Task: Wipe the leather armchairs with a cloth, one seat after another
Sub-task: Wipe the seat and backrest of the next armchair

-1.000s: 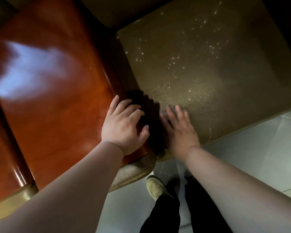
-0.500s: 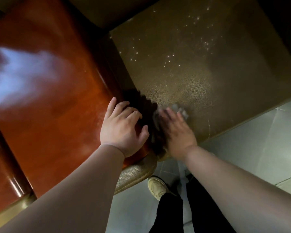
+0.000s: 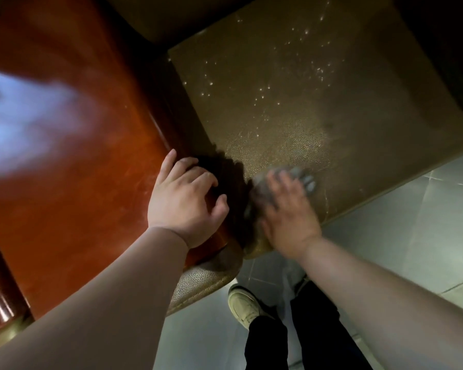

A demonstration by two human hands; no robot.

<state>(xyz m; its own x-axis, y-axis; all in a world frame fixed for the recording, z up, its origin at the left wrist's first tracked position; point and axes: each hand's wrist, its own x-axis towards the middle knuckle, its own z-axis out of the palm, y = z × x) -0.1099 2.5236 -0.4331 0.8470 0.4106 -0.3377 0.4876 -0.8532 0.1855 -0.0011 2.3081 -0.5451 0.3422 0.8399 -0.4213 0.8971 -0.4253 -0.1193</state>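
Grey cloth (image 3: pixel 302 177), blurred, under right hand (image 3: pixel 286 209)

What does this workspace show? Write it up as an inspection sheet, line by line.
Surface: olive-brown grained leather seat cushion, scattered with small bright specks toward the back; grain shows near the front.
Job's things: grey cloth, motion-blurred, at the seat's front left corner under the right hand.
Clutter: nothing seen.
Grippers: left hand rests on the glossy red-brown wooden armrest, fingers bent over its inner edge; right hand presses flat on the cloth, fingers straight.
Cables: nothing seen.
Surroundings: pale grey tiled floor; beige shoe and black trouser legs below the seat; padded leather front of the armrest.
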